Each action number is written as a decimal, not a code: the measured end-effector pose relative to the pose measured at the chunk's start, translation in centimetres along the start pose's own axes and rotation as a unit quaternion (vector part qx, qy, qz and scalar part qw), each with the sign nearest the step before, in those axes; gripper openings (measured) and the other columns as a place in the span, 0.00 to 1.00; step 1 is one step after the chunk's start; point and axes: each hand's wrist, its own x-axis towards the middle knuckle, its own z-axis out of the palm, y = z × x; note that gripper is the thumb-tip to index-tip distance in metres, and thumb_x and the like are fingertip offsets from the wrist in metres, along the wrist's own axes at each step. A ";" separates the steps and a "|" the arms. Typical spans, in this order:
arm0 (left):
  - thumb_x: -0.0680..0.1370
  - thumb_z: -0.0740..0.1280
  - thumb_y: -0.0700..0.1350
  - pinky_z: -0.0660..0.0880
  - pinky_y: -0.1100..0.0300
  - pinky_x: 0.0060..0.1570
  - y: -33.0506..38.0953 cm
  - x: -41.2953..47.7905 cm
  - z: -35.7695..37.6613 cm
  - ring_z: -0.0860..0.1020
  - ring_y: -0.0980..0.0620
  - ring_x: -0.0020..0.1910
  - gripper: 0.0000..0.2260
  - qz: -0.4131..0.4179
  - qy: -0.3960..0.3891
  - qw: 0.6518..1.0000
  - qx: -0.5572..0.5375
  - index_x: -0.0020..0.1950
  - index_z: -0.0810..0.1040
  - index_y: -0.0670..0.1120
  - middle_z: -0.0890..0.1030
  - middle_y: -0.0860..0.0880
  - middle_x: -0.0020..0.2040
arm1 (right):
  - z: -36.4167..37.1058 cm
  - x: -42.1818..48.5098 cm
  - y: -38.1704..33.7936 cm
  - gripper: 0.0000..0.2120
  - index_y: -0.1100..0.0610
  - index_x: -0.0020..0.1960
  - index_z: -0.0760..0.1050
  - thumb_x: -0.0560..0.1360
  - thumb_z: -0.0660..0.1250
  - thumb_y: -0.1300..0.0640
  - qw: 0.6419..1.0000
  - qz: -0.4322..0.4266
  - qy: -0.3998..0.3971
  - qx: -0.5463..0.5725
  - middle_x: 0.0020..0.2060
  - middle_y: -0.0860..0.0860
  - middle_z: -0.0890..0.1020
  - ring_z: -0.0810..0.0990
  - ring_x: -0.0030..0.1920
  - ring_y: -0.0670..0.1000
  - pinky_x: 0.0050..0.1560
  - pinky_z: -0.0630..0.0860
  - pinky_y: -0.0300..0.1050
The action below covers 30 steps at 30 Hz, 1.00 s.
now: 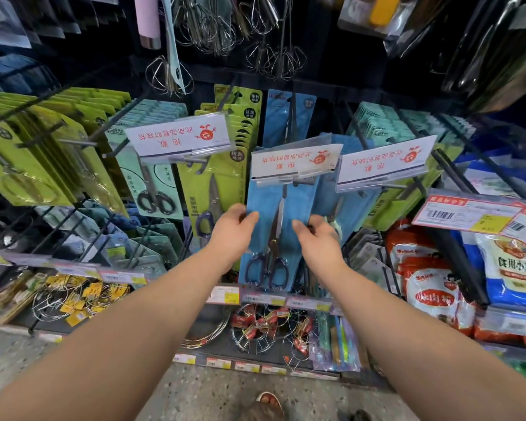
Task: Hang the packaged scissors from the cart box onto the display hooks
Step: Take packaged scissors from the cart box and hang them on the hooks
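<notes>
The fingers (239, 209) of the left hand (233, 230) pinch the left edge of the pack (261, 196). The right hand (318, 238) pinches its right edge, with both thumbs on the front. The pack is just below the middle sign (295, 159), which hides its top, so I cannot tell if the hole is on the hook (301, 181). I think it is best to keep the pack level and slide it straight back along the hook. The blue card looks thin and stiff with a glossy cover. The scissors (274, 238) are long steel with dark loop handles.
</notes>
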 end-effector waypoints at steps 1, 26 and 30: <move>0.80 0.59 0.49 0.63 0.61 0.39 0.1 0.5 0.1 0.71 0.53 0.40 0.14 0.000 0.000 1.000 0.022 0.61 0.72 0.42 0.74 0.50 0.44 | 0.1 0.5 0.0 0.08 0.50 0.39 0.70 0.77 0.63 0.51 1.000 0.004 0.005 0.000 0.32 0.47 0.73 0.73 0.36 0.50 0.37 0.66 0.43; 0.77 0.58 0.60 0.66 0.44 0.65 3.4 -6.6 -4.9 0.65 0.39 0.69 0.29 0.147 -0.099 0.867 0.465 0.75 0.57 0.50 0.65 0.43 0.72 | -3.3 -5.9 -4.1 0.24 0.56 0.69 0.65 0.77 0.60 0.46 0.924 -0.039 -0.066 -0.375 0.66 0.57 0.71 0.72 0.63 0.59 0.61 0.72 0.53; 0.77 0.55 0.63 0.58 0.42 0.69 3.7 -10.9 -7.2 0.56 0.40 0.74 0.31 0.184 -0.108 0.810 0.546 0.76 0.53 0.51 0.58 0.44 0.76 | -5.1 -10.8 -4.7 0.29 0.48 0.73 0.57 0.76 0.55 0.38 0.847 -0.049 -0.085 -0.522 0.75 0.53 0.56 0.56 0.73 0.59 0.69 0.60 0.61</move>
